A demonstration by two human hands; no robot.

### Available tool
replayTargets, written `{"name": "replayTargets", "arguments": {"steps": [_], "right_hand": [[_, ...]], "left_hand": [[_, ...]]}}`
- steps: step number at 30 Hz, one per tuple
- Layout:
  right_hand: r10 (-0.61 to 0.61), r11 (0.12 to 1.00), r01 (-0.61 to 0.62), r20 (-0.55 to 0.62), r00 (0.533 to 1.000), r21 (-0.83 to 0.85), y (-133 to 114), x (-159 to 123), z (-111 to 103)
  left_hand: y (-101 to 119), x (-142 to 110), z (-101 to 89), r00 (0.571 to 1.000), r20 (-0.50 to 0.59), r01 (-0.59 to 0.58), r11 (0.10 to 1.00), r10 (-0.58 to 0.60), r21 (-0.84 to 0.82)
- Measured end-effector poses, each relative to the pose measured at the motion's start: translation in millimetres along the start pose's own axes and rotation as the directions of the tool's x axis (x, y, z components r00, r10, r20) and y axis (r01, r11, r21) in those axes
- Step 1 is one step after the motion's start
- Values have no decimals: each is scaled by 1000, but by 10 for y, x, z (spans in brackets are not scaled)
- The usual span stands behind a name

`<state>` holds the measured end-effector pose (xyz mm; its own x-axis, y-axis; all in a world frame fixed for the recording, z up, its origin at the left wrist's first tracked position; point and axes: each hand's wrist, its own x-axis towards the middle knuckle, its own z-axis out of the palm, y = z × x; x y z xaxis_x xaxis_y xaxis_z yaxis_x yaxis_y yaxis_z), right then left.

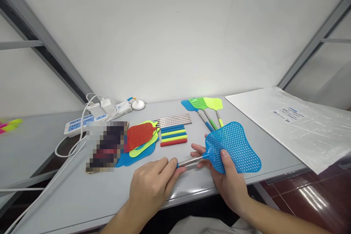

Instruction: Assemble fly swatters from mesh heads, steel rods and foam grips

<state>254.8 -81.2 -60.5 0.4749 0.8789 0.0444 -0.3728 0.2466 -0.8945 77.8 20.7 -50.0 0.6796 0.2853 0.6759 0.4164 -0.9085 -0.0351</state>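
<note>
Blue fly swatter [248,155] held between both hands over the counter [204,186], long axis crosswise: handle end left, head right and a bit farther off. Left hand [150,181] closed round handle end; right hand [233,188] gripping head, thumb on mesh, some fingers spread behind the metal shaft. Beyond left hand: row of coloured tubes [174,137], then metal rods [175,120]; loose swatter heads [140,137] overlap left of these, touching or near a pixelated item [106,148]. Three swatters [211,117] fan out beyond held head, which covers part of that view. White package [309,128] far right; power strip [78,124] and cables far left.
</note>
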Motion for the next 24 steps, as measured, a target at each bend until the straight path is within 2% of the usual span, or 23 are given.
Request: {"name": "replayTargets", "arguments": {"steps": [3, 5, 7, 9, 11, 13, 15, 19, 21, 24], "right_hand": [[11, 1000, -11, 42, 999, -4, 9, 18, -22], [15, 996, -3, 136, 991, -86, 4, 9, -46], [7, 964, 73, 300, 954, -256, -9, -15, -69], [-18, 899, 212, 450, 893, -384, -16, -41, -82], [-63, 852, 314, 515, 855, -418, -11, -51, -95], [-97, 841, 340, 501, 860, -421, -7, -34, -124], [-137, 832, 348, 447, 884, -433, -34, 10, -188], [-243, 773, 372, 301, 922, -514, -286, 177, -410], [-239, 687, 356, 265, 934, -633, -495, 330, -527], [-93, 440, 276, 262, 961, -855, -778, 686, -649]], "left_hand": [[-9, 7, 10, 1000, 12, 21, 999, -21, -34], [0, 8, 9, 998, 52, 32, 992, -26, -125], [29, 8, 2, 991, 130, 28, 964, 7, -264], [71, 8, -12, 976, 208, 20, 926, 63, -378], [108, 10, -28, 962, 254, 17, 906, 101, -423], [121, 14, -46, 955, 277, 22, 906, 107, -424], [107, 19, -67, 954, 285, 36, 908, 93, -416], [44, 28, -108, 957, 288, 77, 916, 44, -394], [25, 30, -119, 950, 312, 101, 914, 29, -392], [28, 34, -123, 937, 349, 119, 908, 32, -403]]}}
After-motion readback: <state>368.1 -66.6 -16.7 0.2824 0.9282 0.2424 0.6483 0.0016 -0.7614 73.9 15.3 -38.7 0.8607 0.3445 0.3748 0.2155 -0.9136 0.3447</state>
